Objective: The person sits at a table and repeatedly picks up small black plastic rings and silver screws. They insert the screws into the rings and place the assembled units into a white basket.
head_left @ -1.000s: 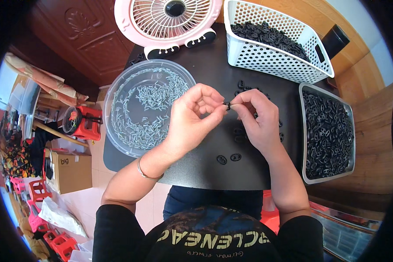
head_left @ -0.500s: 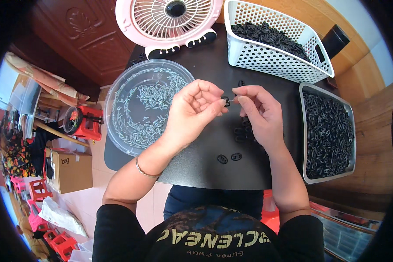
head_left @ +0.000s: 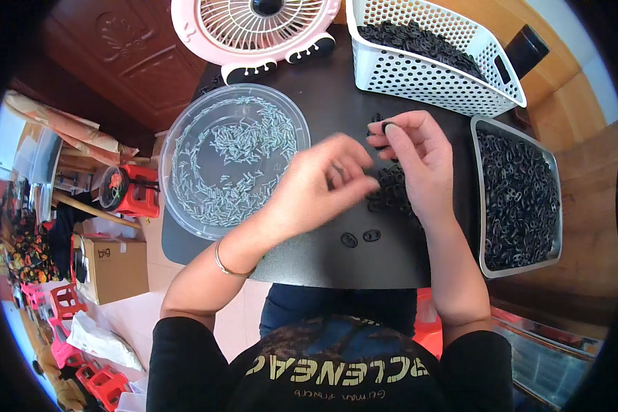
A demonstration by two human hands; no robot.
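Observation:
My right hand [head_left: 422, 154] is closed in a pinch above the dark table. A small black plastic piece [head_left: 386, 128] shows between its thumb and forefinger, mostly covered by them. Curled and smeared by motion, my left hand [head_left: 316, 182] hovers apart from the right one, beside the clear round tub [head_left: 167, 180] of small silvery screws [head_left: 240, 144]. Whether it holds anything does not show. Two black oval pieces [head_left: 349, 239] lie on the table below the hands. More black pieces [head_left: 389, 189] are heaped beside my right wrist, partly hidden by it.
At the back right stands a white perforated basket [head_left: 419, 82] of black parts. A metal tray [head_left: 482, 199] at right holds many black ovals. A pink fan [head_left: 199, 41] stands at the back left. Red stools [head_left: 141, 192] and a cardboard box [head_left: 117, 268] are on the floor at left.
My hands, close together over a black piece and a screw before, have parted. The left moved down and is now blurred; the right moved slightly up. The view shifted a little.

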